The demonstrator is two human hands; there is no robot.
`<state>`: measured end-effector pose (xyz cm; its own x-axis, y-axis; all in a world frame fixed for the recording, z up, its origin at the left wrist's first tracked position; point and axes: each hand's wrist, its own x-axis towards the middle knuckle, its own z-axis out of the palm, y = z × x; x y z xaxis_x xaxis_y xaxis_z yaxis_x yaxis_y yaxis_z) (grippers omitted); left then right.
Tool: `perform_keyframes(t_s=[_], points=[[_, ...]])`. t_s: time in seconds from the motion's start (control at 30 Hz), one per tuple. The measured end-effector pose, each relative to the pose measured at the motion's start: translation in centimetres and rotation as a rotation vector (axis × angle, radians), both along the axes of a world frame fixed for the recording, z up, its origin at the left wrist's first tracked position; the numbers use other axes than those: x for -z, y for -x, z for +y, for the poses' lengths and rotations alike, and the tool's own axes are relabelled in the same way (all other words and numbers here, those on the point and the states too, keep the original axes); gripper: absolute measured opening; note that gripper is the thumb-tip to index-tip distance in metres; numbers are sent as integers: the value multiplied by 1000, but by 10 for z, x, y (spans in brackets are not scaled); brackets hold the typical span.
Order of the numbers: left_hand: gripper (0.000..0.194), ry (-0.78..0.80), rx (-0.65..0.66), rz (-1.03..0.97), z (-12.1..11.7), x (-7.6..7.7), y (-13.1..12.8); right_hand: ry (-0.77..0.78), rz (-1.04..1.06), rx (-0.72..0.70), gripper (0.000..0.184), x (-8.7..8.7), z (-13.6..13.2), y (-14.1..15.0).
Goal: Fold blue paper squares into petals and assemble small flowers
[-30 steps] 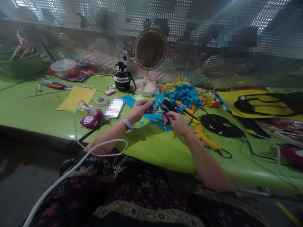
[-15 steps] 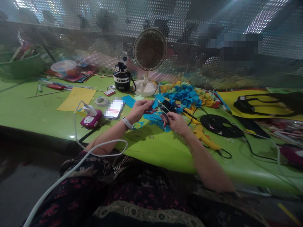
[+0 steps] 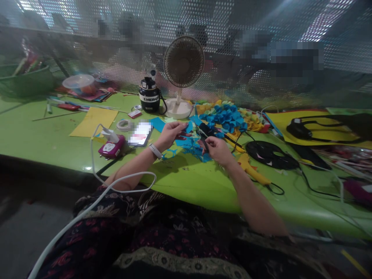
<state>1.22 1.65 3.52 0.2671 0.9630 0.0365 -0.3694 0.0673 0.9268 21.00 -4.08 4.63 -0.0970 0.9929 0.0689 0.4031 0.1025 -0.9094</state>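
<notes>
Between the fingertips of my left hand [image 3: 173, 133] is a small piece of blue paper [image 3: 190, 127]. My right hand [image 3: 218, 149] is closed around the dark handles of a pair of scissors [image 3: 204, 140], whose blades point up and to the left, close to that piece. Under and between both hands lie blue paper scraps [image 3: 190, 145] on the green table. Just beyond sits a heap of cut blue paper pieces [image 3: 226, 116], with yellow and pale green ones around it.
A phone [image 3: 141, 133], a tape roll [image 3: 124, 124] and a purple power adapter [image 3: 112, 147] lie left of my hands. A fan [image 3: 184, 62] and a black flask [image 3: 149, 97] stand behind. A yellow glue gun [image 3: 252, 170] and a black reel [image 3: 271, 154] lie right; a white cable [image 3: 124, 182] crosses my left arm.
The scissors have turned slightly in my right hand and their blades have come away from the blue paper. My left hand has barely moved and keeps its pinch.
</notes>
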Motion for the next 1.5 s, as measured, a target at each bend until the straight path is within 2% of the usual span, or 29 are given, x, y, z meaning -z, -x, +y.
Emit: perform_keyframes(t_s=[0.1, 0.2, 0.33, 0.47, 0.6, 0.8, 0.87, 0.93, 1.07, 1.17, 1.23, 1.33, 1.4, 1.5], points=[[29, 20, -35, -48, 1, -1, -1, -8, 40, 59, 58, 1, 4, -1], [27, 99, -106, -106, 5, -1, -1, 2, -19, 64, 56, 4, 7, -6], [24, 179, -163, -177, 11, -1, 0, -42, -274, 59, 47, 13, 13, -15], [19, 231, -177, -251, 11, -3, 0, -48, -599, 93, 31, 18, 16, -20], [15, 242, -147, -301, 11, -3, -1, -55, -823, -31, 20, 15, 13, -17], [14, 202, -99, -271, 9, -2, -2, -123, -967, -249, 17, 12, 6, -11], [27, 158, -83, -262, 5, -2, -3, -125, -997, -288, 16, 12, 4, -10], [44, 92, -53, -277, 0, -2, -5, -65, -997, -307, 17, 12, 3, -11], [73, -39, 7, -317, -11, -4, -9, 65, -887, -358, 21, 8, 5, -17], [84, -78, 20, -305, -17, -4, -14, 96, -640, -419, 25, 5, 6, -21], [87, -93, 42, -298, -20, 0, -18, 70, -388, -371, 34, 4, 5, -17], [90, -116, 92, -308, -26, 7, -25, 51, -18, -228, 45, 6, 1, -3], [89, -125, 121, -319, -30, 9, -28, 67, 114, -164, 50, 11, 0, 7], [86, -100, 130, -307, -35, 7, -29, 73, 183, -122, 56, 17, 1, 13]])
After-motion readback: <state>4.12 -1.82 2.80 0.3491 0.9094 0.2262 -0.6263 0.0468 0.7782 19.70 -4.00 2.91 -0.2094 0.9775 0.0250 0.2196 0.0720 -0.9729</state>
